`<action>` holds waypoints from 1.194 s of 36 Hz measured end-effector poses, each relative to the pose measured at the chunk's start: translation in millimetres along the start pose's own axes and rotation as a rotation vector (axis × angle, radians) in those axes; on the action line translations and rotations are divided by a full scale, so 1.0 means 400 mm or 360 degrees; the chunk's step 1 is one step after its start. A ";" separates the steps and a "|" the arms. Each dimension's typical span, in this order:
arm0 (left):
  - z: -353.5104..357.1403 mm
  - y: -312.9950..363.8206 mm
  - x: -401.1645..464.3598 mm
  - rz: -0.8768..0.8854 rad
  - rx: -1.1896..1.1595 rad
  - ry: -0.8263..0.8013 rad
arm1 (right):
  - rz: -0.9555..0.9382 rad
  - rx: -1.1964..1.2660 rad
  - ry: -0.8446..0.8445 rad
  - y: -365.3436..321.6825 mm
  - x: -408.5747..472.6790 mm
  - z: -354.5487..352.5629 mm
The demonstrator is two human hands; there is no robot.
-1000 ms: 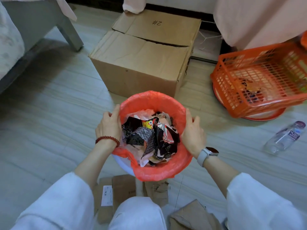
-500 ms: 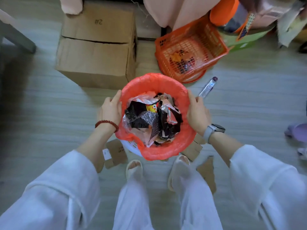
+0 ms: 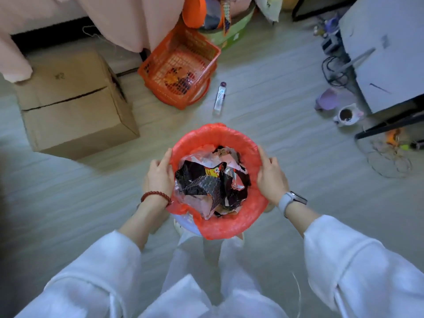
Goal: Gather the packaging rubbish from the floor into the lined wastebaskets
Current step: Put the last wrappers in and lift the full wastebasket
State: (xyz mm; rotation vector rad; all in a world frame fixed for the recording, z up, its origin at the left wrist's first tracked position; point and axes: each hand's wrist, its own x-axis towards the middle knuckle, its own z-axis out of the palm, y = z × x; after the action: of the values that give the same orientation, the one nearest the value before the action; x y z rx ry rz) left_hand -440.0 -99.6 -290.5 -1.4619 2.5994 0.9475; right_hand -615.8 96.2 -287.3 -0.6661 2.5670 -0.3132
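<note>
- Wastebasket (image 3: pixel 229 228) w/ red liner (image 3: pixel 213 136) sits at frame centre, held up between both hands, above the person's white-trousered legs.
- Left hand (image 3: pixel 160 174) grips the basket's left rim: thumb hooked along the liner edge, fingers curled round the outside, close together. Red bead bracelet (image 3: pixel 156 197) on that wrist.
- Right hand (image 3: pixel 270 179) grips the right rim the same way: thumb up on the liner edge, fingers wrapped round the outer wall, mostly hidden, so can't tell their spread. Grey watch (image 3: pixel 292 200) on that wrist.
- Packaging rubbish (image 3: pixel 211 182) fills the basket approx. to the rim: black and silver foil wrappers, clear plastic, one yellow-printed wrapper near the middle.
- Plastic bottle (image 3: pixel 219 98) lies on the floor beyond the basket, purple cap pointing away, just beside the orange basket (image 3: pixel 181 65).
- Orange basket is tilted, some colourful wrappers inside.
- Cardboard box (image 3: pixel 71 104) stands on the floor to the left, flaps shut, pink cloth (image 3: pixel 128 21) hanging behind it.
- Mug (image 3: pixel 346 115) w/ dark contents stands on the floor at right, near a grey cabinet (image 3: pixel 390 53) and cables (image 3: pixel 332 70).
</note>
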 end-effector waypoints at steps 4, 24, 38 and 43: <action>0.124 0.047 -0.073 0.0085 0.0030 -0.0176 | 0.0194 0.0072 0.0001 0.163 -0.090 0.048; 1.100 -0.109 -0.200 0.0238 0.0232 -0.0838 | 0.0809 0.0376 -0.0040 0.905 -0.159 0.720; 1.094 -0.207 -0.181 0.0135 0.0356 -0.1065 | 0.0926 0.0392 0.0029 0.837 -0.148 0.788; 0.931 -0.280 -0.117 0.0057 0.0441 -0.0996 | 0.0466 0.0512 0.0169 0.613 -0.107 0.736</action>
State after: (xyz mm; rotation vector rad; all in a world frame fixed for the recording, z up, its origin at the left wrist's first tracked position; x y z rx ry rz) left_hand -428.0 83.6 -636.7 -0.8722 2.1824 0.8305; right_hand -536.2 298.2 -605.5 -0.1582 2.5830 -0.6571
